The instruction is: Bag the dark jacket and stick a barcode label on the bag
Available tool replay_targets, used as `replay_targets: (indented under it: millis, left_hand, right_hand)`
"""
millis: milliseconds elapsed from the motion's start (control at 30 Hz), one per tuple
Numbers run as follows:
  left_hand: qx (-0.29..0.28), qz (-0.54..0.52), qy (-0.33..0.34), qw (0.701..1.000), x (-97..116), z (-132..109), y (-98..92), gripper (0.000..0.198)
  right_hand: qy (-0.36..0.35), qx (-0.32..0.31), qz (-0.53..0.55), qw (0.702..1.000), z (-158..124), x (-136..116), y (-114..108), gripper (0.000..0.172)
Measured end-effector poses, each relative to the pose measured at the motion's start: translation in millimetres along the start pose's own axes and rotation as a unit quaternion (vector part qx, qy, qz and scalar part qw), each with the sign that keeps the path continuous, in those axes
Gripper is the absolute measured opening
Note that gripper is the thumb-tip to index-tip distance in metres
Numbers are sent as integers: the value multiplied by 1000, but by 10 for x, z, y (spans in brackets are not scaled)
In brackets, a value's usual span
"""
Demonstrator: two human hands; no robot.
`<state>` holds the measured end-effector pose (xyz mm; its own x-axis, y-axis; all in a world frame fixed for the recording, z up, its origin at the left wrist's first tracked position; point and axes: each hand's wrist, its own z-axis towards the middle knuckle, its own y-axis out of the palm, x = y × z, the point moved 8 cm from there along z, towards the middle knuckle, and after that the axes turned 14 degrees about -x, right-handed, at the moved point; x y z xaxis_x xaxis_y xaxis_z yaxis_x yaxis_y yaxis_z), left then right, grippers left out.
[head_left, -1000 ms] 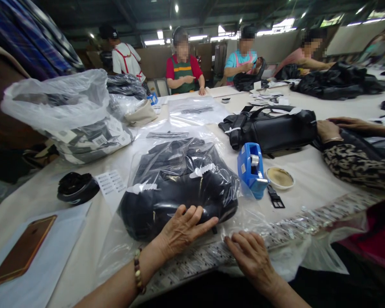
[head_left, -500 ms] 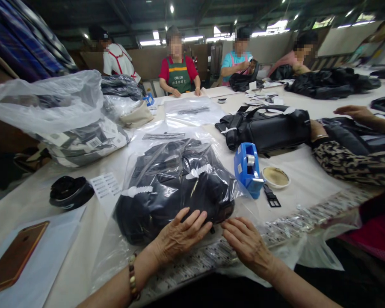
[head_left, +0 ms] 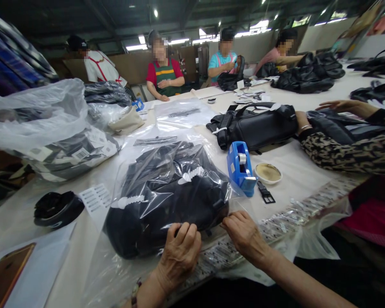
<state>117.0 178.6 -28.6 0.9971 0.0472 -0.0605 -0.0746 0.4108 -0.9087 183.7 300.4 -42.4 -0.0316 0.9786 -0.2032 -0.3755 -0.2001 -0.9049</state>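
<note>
A black bag [head_left: 160,218] with white paper or foam strips on it lies inside a clear plastic bag [head_left: 98,261] in front of me. My left hand [head_left: 180,252] is at its near edge, fingers curled and closed on the plastic. At the near right corner, my right hand [head_left: 244,233] pinches the plastic bag with fingertips pressed together. Just beyond that corner stands a blue tape dispenser [head_left: 240,171]. To its right are a round dish [head_left: 268,173] with a tan pad and a black buckle strap [head_left: 265,192].
Another black bag [head_left: 259,126] lies farther back, near a co-worker's patterned sleeve [head_left: 336,152]. On the left are a large plastic sack [head_left: 60,149], a coiled black item [head_left: 57,208], a label sheet [head_left: 95,199] and a phone [head_left: 9,273] on paper. Several people work across the table.
My left hand has gone from lying flat on the bag to curled fingers at its near edge. My right fingers have closed into a pinch. The view has shifted slightly right.
</note>
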Motion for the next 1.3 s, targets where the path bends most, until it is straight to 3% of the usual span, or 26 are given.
replay_targets:
  millis: [167,400,733,833,933,1067,1200,1300]
  left_hand:
    - [55,11,-15,998,-20,17,4,11]
    - [29,13,-27,999,-53,31,37,11]
    - [45,-8,-30,999,-110,100,-2,17]
    - [35,-17,-10,999,-135,140,-44,16]
    - [13,-2,52,999,-102,179,-49,12]
    - [-27,45,129,990,-37,181,24,27]
    - [-63,29,140,988,-56,184,99,29]
    - [-56,12,129,990,-81,209,82,27]
  right_hand:
    - [15,19,-21,999,-12,11,-5,23]
    - [27,36,-39,998,-12,22,-8,22]
    - [40,34,-55,997,8,44,-25,26]
    - [45,36,-57,997,14,56,-33,29]
    - [53,37,-56,996,14,85,-37,31]
    - [54,36,-53,997,16,119,-44,31]
    - [52,28,-46,997,21,150,-49,32]
    - [50,23,-40,998,21,174,-68,31]
